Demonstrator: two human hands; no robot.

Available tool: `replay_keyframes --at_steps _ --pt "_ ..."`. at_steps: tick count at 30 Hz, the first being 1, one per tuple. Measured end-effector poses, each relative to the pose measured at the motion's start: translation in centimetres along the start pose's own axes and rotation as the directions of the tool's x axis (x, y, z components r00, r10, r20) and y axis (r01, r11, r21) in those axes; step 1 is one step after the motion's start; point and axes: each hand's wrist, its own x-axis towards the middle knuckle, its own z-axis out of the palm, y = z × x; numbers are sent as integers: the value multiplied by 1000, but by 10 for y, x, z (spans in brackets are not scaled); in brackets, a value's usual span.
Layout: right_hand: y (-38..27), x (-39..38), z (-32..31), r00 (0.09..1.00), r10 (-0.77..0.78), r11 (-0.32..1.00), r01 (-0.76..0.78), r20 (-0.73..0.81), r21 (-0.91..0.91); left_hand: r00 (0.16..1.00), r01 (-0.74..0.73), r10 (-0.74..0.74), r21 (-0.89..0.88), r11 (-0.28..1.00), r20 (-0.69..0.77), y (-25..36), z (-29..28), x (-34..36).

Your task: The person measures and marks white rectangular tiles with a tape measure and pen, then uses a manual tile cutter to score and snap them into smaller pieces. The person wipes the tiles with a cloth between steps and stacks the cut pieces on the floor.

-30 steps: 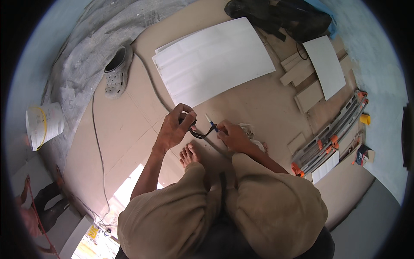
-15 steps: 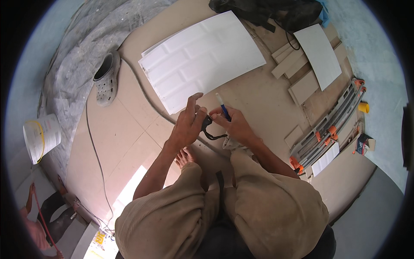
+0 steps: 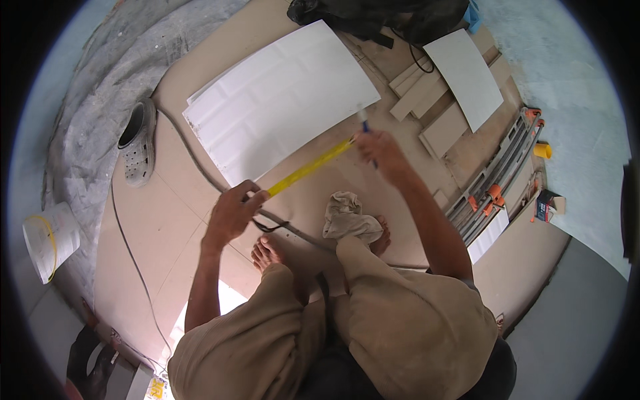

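Note:
Stretched between my hands is the yellow blade of a tape measure [image 3: 310,167], which slants up to the right just in front of a white tile with a raised brick pattern [image 3: 287,90]. My left hand [image 3: 232,213] is closed round the tape's case, mostly hidden by the fingers, with a black strap hanging below. At the blade's far end my right hand [image 3: 380,153] grips the tape and also a blue marker [image 3: 365,125] with a pale tip. Under the tape, a crumpled beige rag [image 3: 343,217] lies by my right foot.
Beige tile strips [image 3: 443,130] and a plain white sheet [image 3: 467,77] lie to the right, beside a tile cutter [image 3: 493,193] with orange parts. A grey clog [image 3: 138,150], a cable [image 3: 193,147] and a white bucket [image 3: 63,233] are at left. Someone's legs [image 3: 90,360] show lower left.
My hands have moved apart, drawing the yellow blade out between them. My right hand went up and away with the marker. The view has shifted, uncovering the rag.

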Motion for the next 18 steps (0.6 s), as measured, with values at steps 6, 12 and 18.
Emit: replay_keyframes --at_steps 6,12,18 --pt "-16 53 -84 965 -96 981 50 -246 -185 994 105 -104 44 993 -30 -47 -23 -1" --pt "-22 65 -75 888 -278 861 62 -365 -505 991 124 -119 86 989 -61 -30 -12 8" --pt "-16 75 -77 865 -324 779 15 -383 -626 983 164 -156 81 983 -94 -36 -6 11"
